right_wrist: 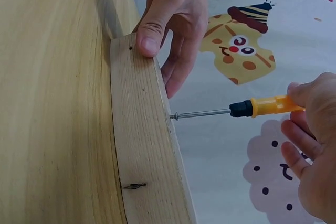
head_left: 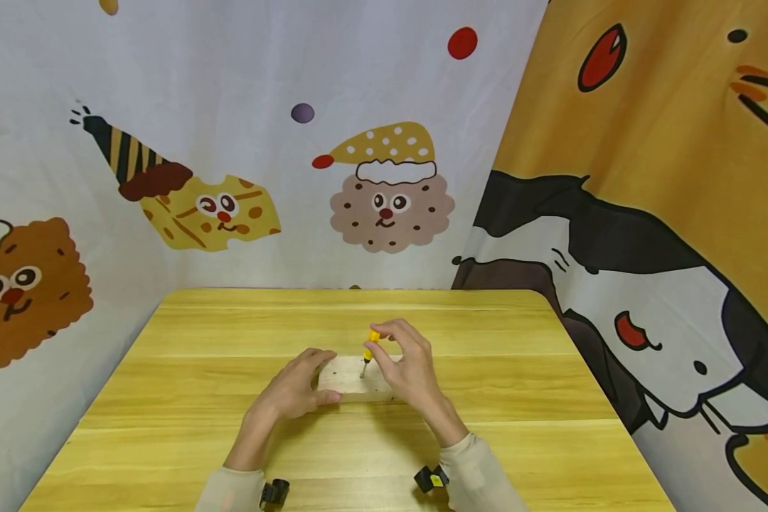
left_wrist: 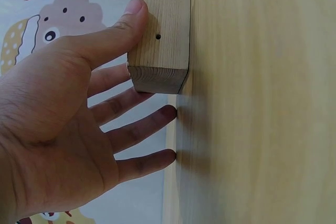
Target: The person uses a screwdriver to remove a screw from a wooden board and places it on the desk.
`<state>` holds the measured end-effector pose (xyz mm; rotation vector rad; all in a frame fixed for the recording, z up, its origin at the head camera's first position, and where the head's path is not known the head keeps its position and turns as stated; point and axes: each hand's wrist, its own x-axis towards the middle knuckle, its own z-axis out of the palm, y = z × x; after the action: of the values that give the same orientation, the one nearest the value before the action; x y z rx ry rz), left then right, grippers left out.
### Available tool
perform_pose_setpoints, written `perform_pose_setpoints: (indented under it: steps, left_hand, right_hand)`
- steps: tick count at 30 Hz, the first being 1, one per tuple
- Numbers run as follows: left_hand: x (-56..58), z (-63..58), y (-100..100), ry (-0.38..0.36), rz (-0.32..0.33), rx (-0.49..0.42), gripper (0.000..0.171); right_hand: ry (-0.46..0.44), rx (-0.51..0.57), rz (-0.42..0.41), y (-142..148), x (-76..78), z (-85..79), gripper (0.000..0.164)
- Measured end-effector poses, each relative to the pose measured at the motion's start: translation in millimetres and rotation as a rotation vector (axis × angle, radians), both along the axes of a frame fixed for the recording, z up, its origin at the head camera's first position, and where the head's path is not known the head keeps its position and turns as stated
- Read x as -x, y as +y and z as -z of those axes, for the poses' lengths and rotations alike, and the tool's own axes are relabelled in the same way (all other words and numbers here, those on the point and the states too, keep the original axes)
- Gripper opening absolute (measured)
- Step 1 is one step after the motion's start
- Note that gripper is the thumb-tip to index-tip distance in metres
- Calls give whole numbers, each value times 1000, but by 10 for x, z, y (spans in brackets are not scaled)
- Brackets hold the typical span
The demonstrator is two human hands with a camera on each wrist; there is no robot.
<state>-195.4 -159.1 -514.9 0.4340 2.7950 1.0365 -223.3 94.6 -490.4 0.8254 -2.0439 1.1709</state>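
Observation:
A pale wooden block (head_left: 348, 384) lies on the table in the head view. My left hand (head_left: 296, 388) holds its left end, the thumb on the near side and the forefingers round the back. In the left wrist view the two lower fingers (left_wrist: 144, 163) spread away from the block, tips at the tabletop. My right hand (head_left: 414, 366) grips the yellow handle of a screwdriver (right_wrist: 262, 106) from above. Nearly upright, its metal shaft meets the head of a small screw (right_wrist: 174, 116) standing in the block's top face.
The block rests on a light wood-grain table (head_left: 486, 441). Small dark holes and a knot (right_wrist: 135, 186) mark its side. Behind the table hangs a curtain (head_left: 243, 85) printed with cartoon figures. Black wrist cameras (head_left: 275, 491) sit by both sleeves.

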Motion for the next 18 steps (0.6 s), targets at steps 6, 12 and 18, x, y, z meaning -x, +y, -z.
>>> perform_pose_setpoints:
  steps: [6, 12, 18]
  left_hand:
    - [1, 8, 2, 0, -4, 2, 82]
    - [0, 20, -1, -5, -8, 3, 81]
    - [2, 3, 1, -7, -10, -5, 81]
  right_hand:
    - [-11, -6, -27, -4, -7, 6, 30]
    - [-23, -8, -76, -4, -8, 9, 32]
    - [-61, 1, -95, -2, -13, 0, 35]
